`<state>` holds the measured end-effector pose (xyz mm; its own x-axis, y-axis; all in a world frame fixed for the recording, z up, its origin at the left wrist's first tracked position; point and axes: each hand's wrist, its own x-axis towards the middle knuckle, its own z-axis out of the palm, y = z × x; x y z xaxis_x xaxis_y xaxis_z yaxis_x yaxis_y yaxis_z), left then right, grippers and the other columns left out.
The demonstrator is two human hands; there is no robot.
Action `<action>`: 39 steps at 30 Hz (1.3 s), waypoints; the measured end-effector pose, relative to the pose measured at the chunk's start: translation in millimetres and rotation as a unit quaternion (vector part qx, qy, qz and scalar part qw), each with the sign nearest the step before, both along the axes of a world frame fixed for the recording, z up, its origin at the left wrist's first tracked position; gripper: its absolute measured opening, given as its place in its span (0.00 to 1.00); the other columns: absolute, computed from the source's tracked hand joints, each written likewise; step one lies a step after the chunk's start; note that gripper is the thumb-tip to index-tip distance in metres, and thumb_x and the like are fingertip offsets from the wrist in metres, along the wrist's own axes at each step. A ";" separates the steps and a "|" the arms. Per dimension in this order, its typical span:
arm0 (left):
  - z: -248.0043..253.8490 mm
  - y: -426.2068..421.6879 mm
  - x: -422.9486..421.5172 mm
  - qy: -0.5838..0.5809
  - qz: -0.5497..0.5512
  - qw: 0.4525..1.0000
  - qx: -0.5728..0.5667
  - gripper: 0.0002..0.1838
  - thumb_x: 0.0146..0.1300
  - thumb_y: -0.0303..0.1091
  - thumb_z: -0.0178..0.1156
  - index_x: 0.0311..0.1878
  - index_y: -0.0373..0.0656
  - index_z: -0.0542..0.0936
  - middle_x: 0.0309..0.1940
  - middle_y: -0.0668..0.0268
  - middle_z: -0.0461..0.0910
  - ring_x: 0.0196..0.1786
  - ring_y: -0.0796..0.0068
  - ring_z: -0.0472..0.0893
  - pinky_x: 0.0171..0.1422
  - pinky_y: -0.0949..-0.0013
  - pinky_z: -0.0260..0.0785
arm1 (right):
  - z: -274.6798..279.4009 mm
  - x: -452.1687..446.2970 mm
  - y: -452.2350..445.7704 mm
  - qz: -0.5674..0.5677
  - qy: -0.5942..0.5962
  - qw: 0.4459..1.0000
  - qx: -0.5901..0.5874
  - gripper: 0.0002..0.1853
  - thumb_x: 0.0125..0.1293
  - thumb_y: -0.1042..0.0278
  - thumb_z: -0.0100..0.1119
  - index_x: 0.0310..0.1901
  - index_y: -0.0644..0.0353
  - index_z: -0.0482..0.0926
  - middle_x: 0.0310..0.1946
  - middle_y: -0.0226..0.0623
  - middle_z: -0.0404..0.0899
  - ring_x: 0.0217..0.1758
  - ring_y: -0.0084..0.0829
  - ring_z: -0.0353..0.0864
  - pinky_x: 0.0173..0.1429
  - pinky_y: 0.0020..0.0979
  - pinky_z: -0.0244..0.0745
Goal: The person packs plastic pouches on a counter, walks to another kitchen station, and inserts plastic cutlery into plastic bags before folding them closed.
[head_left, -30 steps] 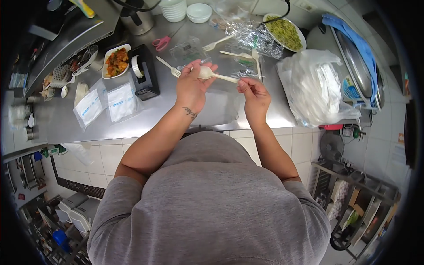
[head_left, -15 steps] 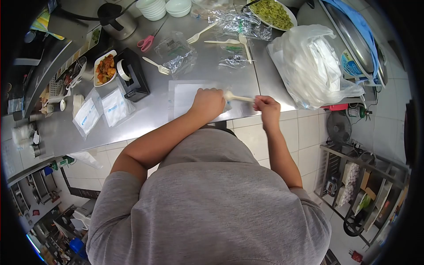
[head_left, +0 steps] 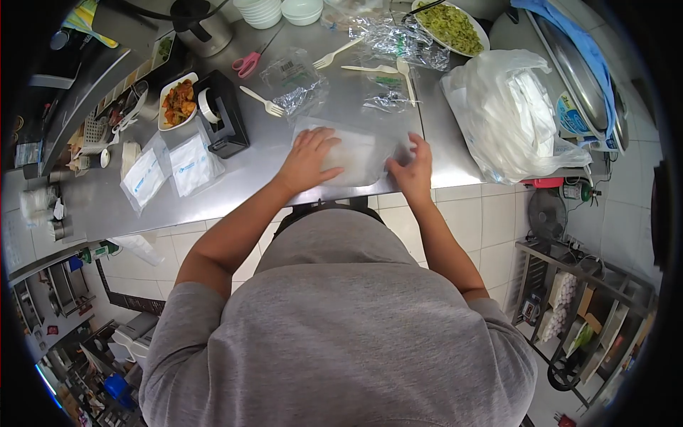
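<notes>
A clear plastic bag (head_left: 361, 160) with something flat and white in it lies at the table's front edge. My left hand (head_left: 309, 160) rests on its left part, fingers stretched and thumb apart. At the bag's right end is my right hand (head_left: 415, 167), with thumb and forefinger apart. Whether the right fingers touch the bag I cannot make out. Above the bag lie crumpled clear wrappers (head_left: 302, 85), a cream plastic fork (head_left: 263, 101), a second fork (head_left: 337, 53), a knife (head_left: 370, 69) and a spoon (head_left: 408, 82).
A white plastic bag (head_left: 501, 117) stands to the right. Leftward are packed white napkins (head_left: 192, 169), a black box (head_left: 226, 124) and a dish of red-brown food (head_left: 178, 105). Pink scissors (head_left: 247, 65), white bowls (head_left: 257, 13) and a plate of green food (head_left: 455, 30) stand farther back.
The cream spoon between my hands is no longer visible. My left hand has opened from a fist and moved left onto the bag. My right fingers have spread.
</notes>
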<state>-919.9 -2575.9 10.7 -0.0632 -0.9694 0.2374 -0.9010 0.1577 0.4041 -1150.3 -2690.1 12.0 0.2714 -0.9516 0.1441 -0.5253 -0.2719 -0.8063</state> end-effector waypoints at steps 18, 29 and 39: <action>10.8 14.4 -15.1 -0.097 0.156 0.953 0.239 0.51 0.47 0.66 0.64 0.71 0.50 0.61 0.67 0.49 0.58 0.70 0.47 0.57 0.67 0.32 0.44 | -26.7 -38.0 -38.5 0.123 0.082 0.975 0.163 0.04 0.57 0.72 0.63 0.33 0.61 0.82 0.25 0.40 0.81 0.27 0.28 0.81 0.34 0.31 0.75; -5.3 9.7 3.1 -0.041 0.068 0.974 0.213 0.51 0.45 0.55 0.69 0.70 0.40 0.60 0.73 0.56 0.54 0.77 0.58 0.49 0.77 0.43 0.34 | -13.7 96.2 33.8 0.375 -0.083 0.921 -0.072 0.25 0.58 0.61 0.65 0.56 0.59 0.74 0.62 0.50 0.68 0.67 0.49 0.63 0.71 0.43 0.56; -13.8 12.7 51.8 0.091 -0.007 0.971 0.219 0.36 0.52 0.33 0.58 0.69 0.42 0.64 0.74 0.61 0.55 0.77 0.63 0.51 0.78 0.50 0.34 | -51.9 54.1 2.9 0.383 -0.010 0.919 -0.096 0.18 0.51 0.71 0.70 0.42 0.62 0.74 0.68 0.54 0.58 0.70 0.57 0.56 0.72 0.46 0.54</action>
